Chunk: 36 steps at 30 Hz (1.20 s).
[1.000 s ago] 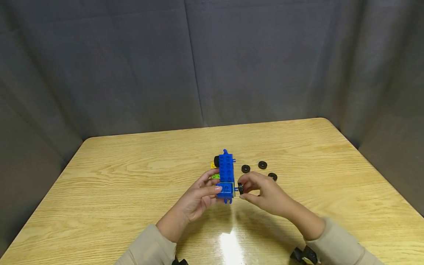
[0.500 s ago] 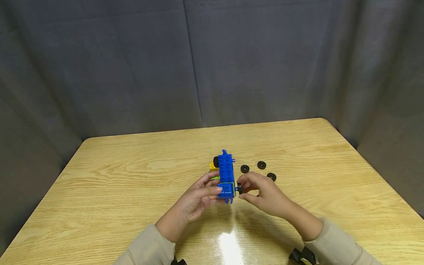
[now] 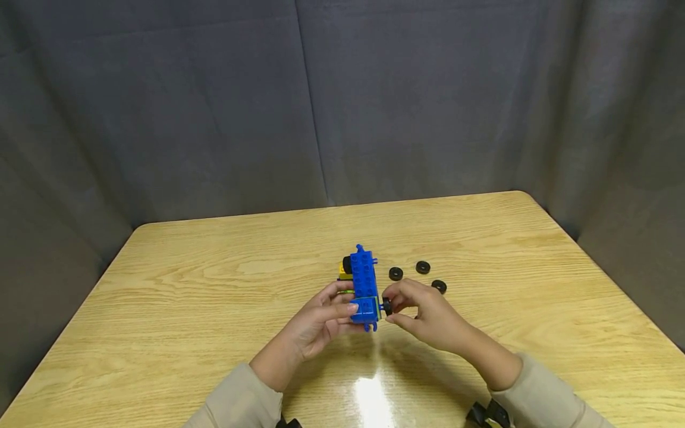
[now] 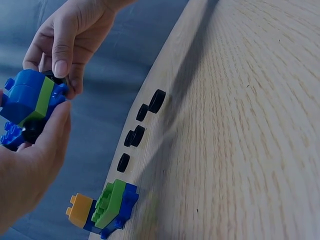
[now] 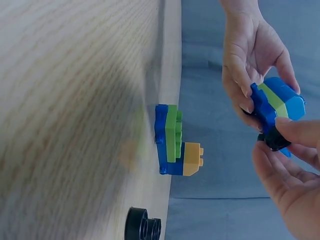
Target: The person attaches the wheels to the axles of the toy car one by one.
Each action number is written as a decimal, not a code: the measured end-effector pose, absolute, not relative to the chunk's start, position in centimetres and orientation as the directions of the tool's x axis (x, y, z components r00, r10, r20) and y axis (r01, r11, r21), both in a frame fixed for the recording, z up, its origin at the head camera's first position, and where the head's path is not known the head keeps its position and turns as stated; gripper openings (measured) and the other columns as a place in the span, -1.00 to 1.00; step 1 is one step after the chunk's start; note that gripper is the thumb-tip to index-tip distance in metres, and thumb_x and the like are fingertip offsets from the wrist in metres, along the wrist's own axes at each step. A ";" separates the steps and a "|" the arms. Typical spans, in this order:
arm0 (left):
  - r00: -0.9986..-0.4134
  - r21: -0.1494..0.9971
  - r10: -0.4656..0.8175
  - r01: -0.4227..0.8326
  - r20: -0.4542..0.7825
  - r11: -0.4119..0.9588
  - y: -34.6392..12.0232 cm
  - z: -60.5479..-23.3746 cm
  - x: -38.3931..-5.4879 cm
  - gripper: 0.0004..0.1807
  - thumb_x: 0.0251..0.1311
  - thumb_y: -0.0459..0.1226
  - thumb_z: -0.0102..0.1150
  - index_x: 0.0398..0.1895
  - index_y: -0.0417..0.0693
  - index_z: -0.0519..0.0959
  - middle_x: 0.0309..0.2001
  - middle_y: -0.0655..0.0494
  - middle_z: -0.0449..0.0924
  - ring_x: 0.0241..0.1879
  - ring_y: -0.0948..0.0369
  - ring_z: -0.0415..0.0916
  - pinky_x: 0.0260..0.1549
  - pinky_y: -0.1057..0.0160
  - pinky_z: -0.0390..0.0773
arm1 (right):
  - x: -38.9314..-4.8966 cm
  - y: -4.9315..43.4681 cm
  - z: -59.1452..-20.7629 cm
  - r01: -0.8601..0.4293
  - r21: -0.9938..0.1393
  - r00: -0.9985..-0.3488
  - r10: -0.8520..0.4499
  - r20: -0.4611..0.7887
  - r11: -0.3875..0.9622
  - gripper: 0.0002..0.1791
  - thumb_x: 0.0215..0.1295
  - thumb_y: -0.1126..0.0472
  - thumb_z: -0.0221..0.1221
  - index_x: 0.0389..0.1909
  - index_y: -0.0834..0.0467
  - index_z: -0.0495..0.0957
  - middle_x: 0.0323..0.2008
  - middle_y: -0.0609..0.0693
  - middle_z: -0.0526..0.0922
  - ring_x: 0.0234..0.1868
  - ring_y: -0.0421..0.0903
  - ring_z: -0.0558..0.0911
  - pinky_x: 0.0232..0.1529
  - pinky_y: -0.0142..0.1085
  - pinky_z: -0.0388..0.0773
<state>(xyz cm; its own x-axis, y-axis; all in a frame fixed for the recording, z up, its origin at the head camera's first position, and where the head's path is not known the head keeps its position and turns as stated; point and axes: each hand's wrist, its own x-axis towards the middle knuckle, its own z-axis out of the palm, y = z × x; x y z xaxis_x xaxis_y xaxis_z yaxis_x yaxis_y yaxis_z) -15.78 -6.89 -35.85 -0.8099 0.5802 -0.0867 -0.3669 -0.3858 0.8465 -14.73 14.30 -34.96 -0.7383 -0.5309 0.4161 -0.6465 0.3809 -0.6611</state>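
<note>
My left hand (image 3: pixel 326 324) grips a blue toy car (image 3: pixel 365 276) built of building blocks, thumb on its near blue block. A thin green layer (image 4: pixel 44 100) shows under that block. One black wheel (image 3: pixel 347 265) is on the car's left side near the far end, and a bare axle peg (image 3: pixel 374 261) sticks out opposite. At the near right peg, my right hand (image 3: pixel 430 312) pinches another black wheel (image 5: pixel 276 139) between thumb and fingers, right up against the peg. Fingers partly cover this wheel.
Loose black wheels (image 3: pixel 395 273) lie on the wooden table (image 3: pixel 214 285) beyond the right hand. A second block vehicle (image 4: pixel 112 205), blue with green and yellow blocks, stands on the table, partly hidden behind the held car. Grey curtains (image 3: pixel 214 119) surround the table.
The far end of the car has swung slightly left and lower. The pinched wheel has come a little closer to the car on its peg. Both hands have stayed nearly in place.
</note>
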 end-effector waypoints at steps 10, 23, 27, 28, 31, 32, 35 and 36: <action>-0.800 0.842 0.596 -0.363 -0.063 -0.399 -6.7 -36.0 -15.9 -0.52 0.06 -0.44 -0.05 0.08 -0.21 0.12 -0.06 -0.14 0.32 -0.21 0.04 0.47 -0.14 -0.01 0.38 | -14.8 14.2 -34.9 -0.733 -0.572 -0.670 -0.537 0.512 0.369 -0.65 -0.16 0.54 0.23 -0.29 0.22 0.45 -0.34 -0.01 0.51 -0.39 -0.14 0.53 -0.39 -0.35 0.50; -0.805 0.858 0.590 -0.344 -0.060 -0.381 -6.9 -36.0 -15.8 -0.48 0.07 -0.43 0.01 0.10 -0.27 0.09 -0.11 -0.10 0.33 -0.23 0.06 0.47 -0.15 0.00 0.39 | -14.7 13.9 -34.8 -0.772 -0.537 -0.627 -0.546 0.556 0.340 -0.62 -0.24 0.59 0.24 -0.32 0.25 0.46 -0.34 0.02 0.52 -0.37 -0.13 0.52 -0.37 -0.36 0.50; -0.816 0.872 0.576 -0.311 -0.043 -0.377 -6.8 -35.9 -15.6 -0.47 0.07 -0.43 0.02 0.09 -0.33 0.09 -0.11 -0.08 0.29 -0.21 0.09 0.44 -0.12 -0.02 0.37 | -14.7 13.9 -34.9 -0.742 -0.580 -0.660 -0.520 0.542 0.337 -0.67 -0.22 0.57 0.24 -0.34 0.30 0.47 -0.35 0.06 0.54 -0.38 -0.10 0.55 -0.37 -0.38 0.51; -0.817 0.878 0.575 -0.300 -0.034 -0.374 -6.8 -35.9 -15.6 -0.48 0.08 -0.43 0.02 0.09 -0.35 0.09 -0.12 -0.07 0.29 -0.21 0.11 0.44 -0.12 -0.02 0.36 | -14.6 13.9 -35.0 -0.736 -0.589 -0.666 -0.512 0.542 0.334 -0.68 -0.21 0.56 0.24 -0.35 0.31 0.47 -0.35 0.08 0.54 -0.39 -0.10 0.55 -0.37 -0.38 0.51; -0.822 0.887 0.570 -0.270 -0.009 -0.375 -6.7 -35.8 -15.4 -0.48 0.09 -0.41 0.03 0.09 -0.38 0.09 -0.14 -0.04 0.30 -0.20 0.13 0.43 -0.11 -0.02 0.36 | -14.6 13.8 -35.1 -0.724 -0.599 -0.683 -0.482 0.550 0.343 -0.70 -0.22 0.56 0.24 -0.35 0.32 0.49 -0.38 0.09 0.55 -0.41 -0.10 0.55 -0.38 -0.39 0.51; -0.823 0.891 0.568 -0.258 0.000 -0.374 -6.6 -35.8 -15.3 -0.47 0.09 -0.42 0.01 0.10 -0.40 0.08 -0.14 -0.04 0.31 -0.20 0.14 0.43 -0.12 -0.02 0.36 | -14.6 13.7 -35.1 -0.720 -0.602 -0.688 -0.471 0.552 0.347 -0.70 -0.22 0.56 0.24 -0.35 0.33 0.50 -0.38 0.10 0.55 -0.42 -0.10 0.55 -0.39 -0.39 0.51; -0.833 0.898 0.553 -0.231 0.016 -0.374 -6.4 -35.7 -15.2 -0.46 0.11 -0.43 -0.03 0.13 -0.44 0.05 -0.13 -0.04 0.33 -0.20 0.15 0.43 -0.13 0.00 0.38 | -14.5 13.6 -35.1 -0.703 -0.614 -0.708 -0.437 0.555 0.358 -0.70 -0.23 0.57 0.24 -0.36 0.33 0.52 -0.38 0.09 0.56 -0.43 -0.12 0.55 -0.41 -0.40 0.51; -0.839 0.901 0.544 -0.224 0.016 -0.372 -6.4 -35.7 -15.1 -0.46 0.11 -0.43 -0.03 0.13 -0.45 0.05 -0.13 -0.05 0.34 -0.20 0.15 0.43 -0.14 0.01 0.38 | -14.5 13.5 -35.2 -0.697 -0.622 -0.714 -0.426 0.556 0.357 -0.71 -0.23 0.57 0.24 -0.37 0.34 0.52 -0.38 0.10 0.57 -0.43 -0.13 0.55 -0.42 -0.41 0.51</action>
<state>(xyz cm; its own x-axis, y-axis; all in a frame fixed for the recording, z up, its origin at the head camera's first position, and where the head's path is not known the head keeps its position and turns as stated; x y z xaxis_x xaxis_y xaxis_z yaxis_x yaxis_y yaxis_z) -15.12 -6.40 -35.66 -0.8391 0.5438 0.0160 -0.2237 -0.3717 0.9010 -14.50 13.52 -35.16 -0.7139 -0.4260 0.5558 -0.6971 0.3567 -0.6220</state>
